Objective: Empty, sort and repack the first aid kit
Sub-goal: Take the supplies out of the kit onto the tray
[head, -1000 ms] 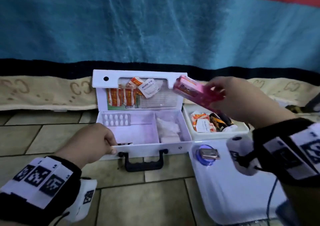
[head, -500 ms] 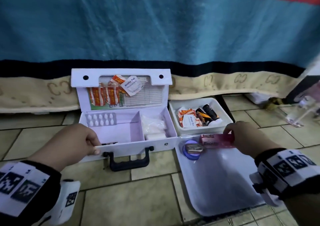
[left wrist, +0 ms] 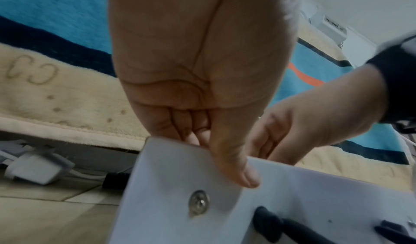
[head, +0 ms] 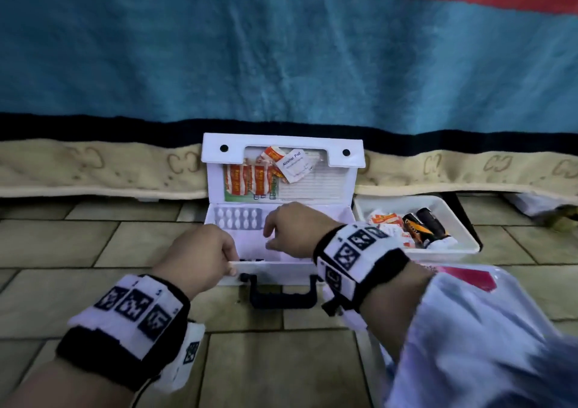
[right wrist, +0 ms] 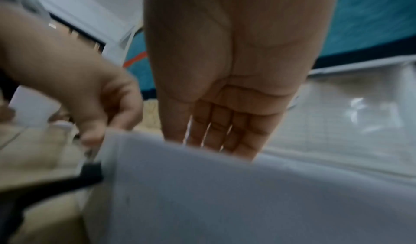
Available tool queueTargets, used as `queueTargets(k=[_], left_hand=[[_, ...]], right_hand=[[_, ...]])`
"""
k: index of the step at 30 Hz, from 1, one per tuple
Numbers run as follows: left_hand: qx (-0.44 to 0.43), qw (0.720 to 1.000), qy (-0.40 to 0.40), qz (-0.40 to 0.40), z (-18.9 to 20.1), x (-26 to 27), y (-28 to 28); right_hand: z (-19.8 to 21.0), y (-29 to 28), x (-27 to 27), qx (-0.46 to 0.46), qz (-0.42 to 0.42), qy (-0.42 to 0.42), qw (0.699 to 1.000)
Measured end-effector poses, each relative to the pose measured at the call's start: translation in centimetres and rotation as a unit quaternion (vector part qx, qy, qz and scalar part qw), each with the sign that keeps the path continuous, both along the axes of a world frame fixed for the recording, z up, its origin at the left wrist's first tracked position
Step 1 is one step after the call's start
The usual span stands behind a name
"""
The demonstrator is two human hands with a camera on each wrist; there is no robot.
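The white first aid kit point(head: 281, 273) stands open on the tiled floor with its lid upright. My left hand point(head: 230, 263) grips the kit's front wall point(left wrist: 168, 203), thumb outside and fingers inside. My right hand point(head: 275, 235) reaches down into the kit's middle with straight fingers point(right wrist: 225, 137); their tips are hidden behind the wall and nothing shows in them. A blister pack of white tablets point(head: 239, 218) lies in the left compartment. Orange sachets point(head: 247, 179) and an alcohol pad point(head: 292, 163) sit in the lid pocket. The pink box point(head: 466, 277) lies to the right, past my sleeve.
A small white tray point(head: 406, 199) right of the kit holds sachets and dark tubes point(head: 425, 223). A large white tray point(head: 372, 360) lies front right, mostly hidden by my right sleeve. A blue blanket point(head: 281, 63) hangs behind. The kit's black handle point(head: 281, 298) points toward me.
My right hand lowered the pink box onto the large tray, let it go and moved left into the kit. My left hand kept its grip on the front wall.
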State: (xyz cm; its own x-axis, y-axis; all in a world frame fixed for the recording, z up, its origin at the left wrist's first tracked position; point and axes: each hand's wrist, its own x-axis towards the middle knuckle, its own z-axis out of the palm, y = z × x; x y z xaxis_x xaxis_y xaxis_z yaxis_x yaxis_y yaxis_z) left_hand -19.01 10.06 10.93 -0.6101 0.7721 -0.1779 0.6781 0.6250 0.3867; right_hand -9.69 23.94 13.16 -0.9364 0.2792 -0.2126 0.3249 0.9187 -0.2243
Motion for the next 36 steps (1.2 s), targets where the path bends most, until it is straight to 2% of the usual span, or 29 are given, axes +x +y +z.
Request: queueTargets(k=[3, 5, 8, 11, 13, 15, 18, 21, 23, 25, 27, 29, 33, 36], left_hand=[[0.015, 1.000, 0.004, 0.000, -0.2, 0.0, -0.1], [0.022, 1.000, 0.013, -0.007, -0.5, -0.1, -0.1], [0.029, 0.999, 0.021, -0.004, -0.7, -0.1, 0.1], [0.034, 0.999, 0.019, 0.002, -0.8, -0.1, 0.1], [0.030, 0.999, 0.018, -0.003, -0.8, -0.1, 0.1], [0.023, 1.000, 0.019, -0.008, -0.6, -0.1, 0.1], [0.012, 0.999, 0.026, -0.015, -0.4, -0.1, 0.2], [-0.009, 0.999, 0.026, -0.031, 0.0, -0.2, 0.4], [-0.023, 0.999, 0.020, -0.034, 0.4, -0.2, 0.6], [-0.034, 0.999, 0.012, -0.036, 0.7, -0.3, 0.8], [-0.038, 0.999, 0.007, -0.035, 0.9, -0.4, 0.9], [-0.038, 0.999, 0.002, -0.035, 0.9, -0.4, 0.8], [-0.042, 0.998, 0.000, -0.037, 1.0, -0.3, 0.8], [-0.040, 0.999, 0.000, -0.027, 1.0, -0.3, 0.7]], right_hand=[[-2.0, -0.5, -2.5, 0.003, 0.074, -0.094, 0.993], [-2.9, -0.4, -3.2, -0.001, 0.091, -0.140, 0.986], [-3.8, 0.0, -3.5, 0.041, 0.069, -0.175, 0.981], [-2.5, 0.0, -3.0, 0.069, 0.025, -0.182, 0.980], [0.0, 0.5, -1.4, 0.070, -0.028, -0.130, 0.989], [3.0, 1.6, 1.4, 0.043, -0.097, -0.042, 0.993], [7.4, 3.0, 7.9, 0.022, -0.211, 0.065, 0.975], [10.1, 3.6, 15.8, -0.026, -0.307, 0.078, 0.948], [9.3, 3.5, 19.5, -0.032, -0.342, -0.003, 0.939], [6.9, 2.8, 21.3, -0.050, -0.357, -0.090, 0.928], [4.5, 1.6, 21.8, -0.081, -0.361, -0.128, 0.920], [2.8, 0.4, 21.6, -0.088, -0.368, -0.141, 0.915], [-0.1, -0.8, 20.7, -0.090, -0.391, -0.098, 0.911], [-1.9, -1.0, 20.0, -0.059, -0.371, -0.098, 0.922]])
